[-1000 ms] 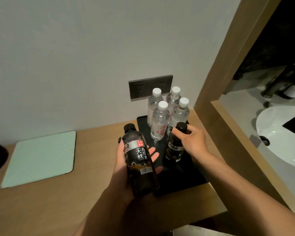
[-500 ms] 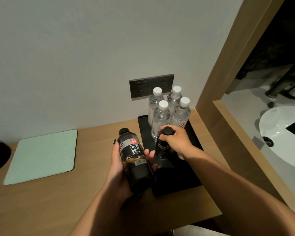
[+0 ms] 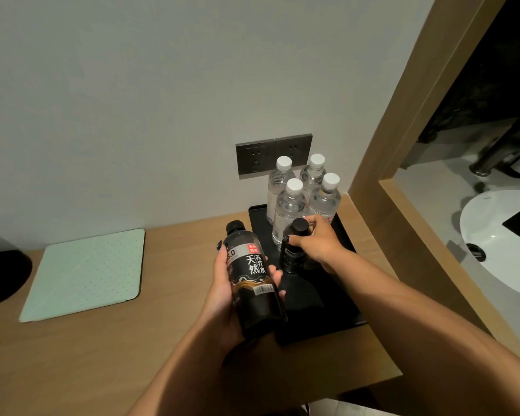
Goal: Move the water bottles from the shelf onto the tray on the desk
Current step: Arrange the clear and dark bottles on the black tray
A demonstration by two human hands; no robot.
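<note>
A black tray (image 3: 344, 298) lies on the wooden desk (image 3: 108, 349) by the wall. Several clear bottles with white caps (image 3: 290, 211) stand upright at its far end. My right hand (image 3: 320, 243) grips the neck of a black-labelled bottle (image 3: 293, 253) that stands on the tray just in front of the clear ones. My left hand (image 3: 225, 292) holds a second black-labelled bottle (image 3: 252, 277), tilted, above the desk at the tray's left edge.
A pale green dotted mat (image 3: 84, 273) lies on the desk to the left, with a dark round object (image 3: 2, 276) beyond it. A dark socket plate (image 3: 272, 154) is on the wall. A wooden frame (image 3: 409, 163) on the right borders a white basin (image 3: 505, 244).
My right hand moved its black bottle leftward and toward the clear bottles, and it now stands on the tray. My left hand's bottle shifted slightly toward the tray.
</note>
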